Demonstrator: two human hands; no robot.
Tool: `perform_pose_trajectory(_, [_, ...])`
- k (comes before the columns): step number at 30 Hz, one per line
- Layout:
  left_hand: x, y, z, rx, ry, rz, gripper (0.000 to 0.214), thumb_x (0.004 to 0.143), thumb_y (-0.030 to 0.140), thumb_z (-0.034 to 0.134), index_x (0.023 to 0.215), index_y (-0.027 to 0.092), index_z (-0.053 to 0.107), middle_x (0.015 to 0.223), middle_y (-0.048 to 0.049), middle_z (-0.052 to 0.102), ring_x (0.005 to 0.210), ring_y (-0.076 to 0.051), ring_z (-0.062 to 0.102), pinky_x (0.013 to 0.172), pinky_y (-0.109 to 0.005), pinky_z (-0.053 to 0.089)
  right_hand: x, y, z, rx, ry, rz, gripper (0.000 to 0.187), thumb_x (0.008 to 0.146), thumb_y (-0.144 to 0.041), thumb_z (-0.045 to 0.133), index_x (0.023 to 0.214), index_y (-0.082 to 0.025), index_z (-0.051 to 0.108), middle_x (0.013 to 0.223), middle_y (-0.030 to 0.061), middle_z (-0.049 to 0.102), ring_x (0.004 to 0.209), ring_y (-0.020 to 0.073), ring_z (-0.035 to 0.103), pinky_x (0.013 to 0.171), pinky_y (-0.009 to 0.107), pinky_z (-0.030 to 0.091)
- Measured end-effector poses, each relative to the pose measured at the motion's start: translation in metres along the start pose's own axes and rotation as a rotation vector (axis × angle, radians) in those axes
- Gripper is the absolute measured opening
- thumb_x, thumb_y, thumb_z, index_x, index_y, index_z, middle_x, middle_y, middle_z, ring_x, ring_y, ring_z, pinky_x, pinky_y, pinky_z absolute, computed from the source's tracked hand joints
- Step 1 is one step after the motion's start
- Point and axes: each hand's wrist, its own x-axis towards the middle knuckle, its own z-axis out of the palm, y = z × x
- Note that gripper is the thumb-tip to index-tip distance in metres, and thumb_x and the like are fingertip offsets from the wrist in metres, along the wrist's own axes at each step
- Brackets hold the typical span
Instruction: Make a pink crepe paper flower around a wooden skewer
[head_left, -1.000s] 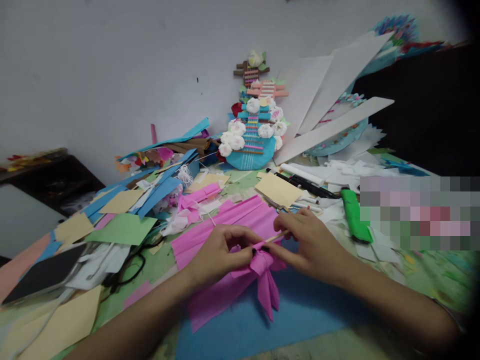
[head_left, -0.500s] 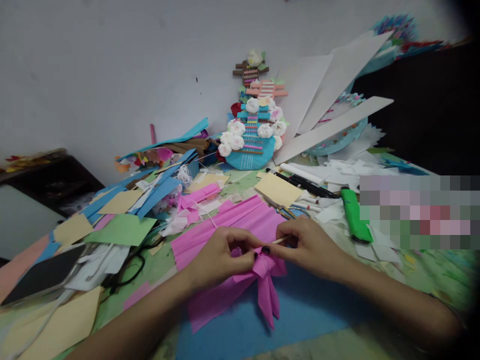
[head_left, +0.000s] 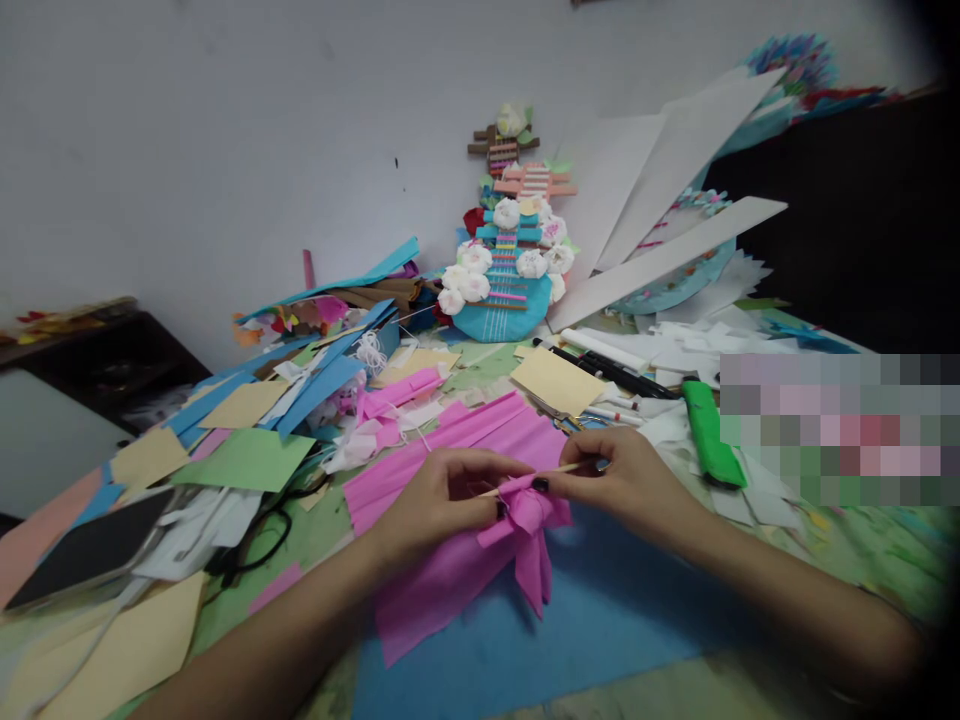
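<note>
"Pink paper [head_left: 529, 514] is sitting where?"

"Btwn L hand [head_left: 442, 495] and R hand [head_left: 634, 482]; both are pinching thin stick [head_left: 564, 468] at its top edge. Paper's looking light, soft, prob. tearing easily; holding by stick is safer."

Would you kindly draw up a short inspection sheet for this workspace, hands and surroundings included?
Surface: green tabletop, blue sheet partly under a pink sheet.
Work things: folded pink paper held against a thin stick.
Clutter: beige card, green case and many paper scraps close by.
Hands: left hand and right hand both pinch the stick.
Cables: white cable at lower left.
Surroundings: pale wall behind; blue guitar-shaped craft with white flowers.
</note>
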Motion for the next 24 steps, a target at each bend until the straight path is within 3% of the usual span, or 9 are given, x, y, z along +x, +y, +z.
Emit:
perform_pose_trajectory(6, [0.001,0.001,0.003,0.007,0.106,-0.007,0.022,0.067,0.015,0.069,0.089,0.015,0.074,0.084,-0.0059,0.073,0.073,-0.015,0.063,0.067,-0.023,0.046,0.0,-0.001,-0.001,-0.004,0.059,-0.003,0.031,0.071,-0.041,0.066,0.055,-0.015,0.059,0.05,-0.0013,0.052,0.051,0.0107,0.043,0.049,0.024,0.031])
perform_pose_trajectory(13, [0.003,0.002,0.007,0.15,0.277,0.065,0.008,0.068,0.016,0.069,0.074,0.011,0.071,0.069,-0.0036,0.065,0.062,-0.011,0.055,0.056,-0.02,0.042,-0.002,-0.004,-0.003,-0.002,0.143,-0.019,0.03,0.071,-0.041,0.066,0.057,-0.016,0.06,0.053,0.0002,0.058,0.052,0.012,0.049,0.051,0.024,0.033])
perform_pose_trajectory(18, [0.002,0.0,0.009,0.219,0.262,0.26,0.004,0.071,0.01,0.062,0.069,0.013,0.064,0.094,-0.0075,0.065,0.091,-0.017,0.06,0.076,-0.025,0.046,-0.003,-0.006,-0.001,-0.023,0.19,-0.049,0.031,0.072,-0.042,0.066,0.058,-0.015,0.062,0.055,0.002,0.06,0.054,0.0131,0.052,0.053,0.025,0.034])
perform_pose_trajectory(24, [-0.002,0.001,0.012,0.205,0.252,0.176,0.003,0.071,0.011,0.059,0.07,0.013,0.059,0.069,-0.0002,0.061,0.063,-0.01,0.053,0.06,-0.021,0.041,-0.004,-0.006,0.002,-0.065,0.205,-0.056,0.031,0.072,-0.044,0.068,0.058,-0.016,0.062,0.055,0.0009,0.06,0.054,0.0129,0.051,0.054,0.025,0.032])
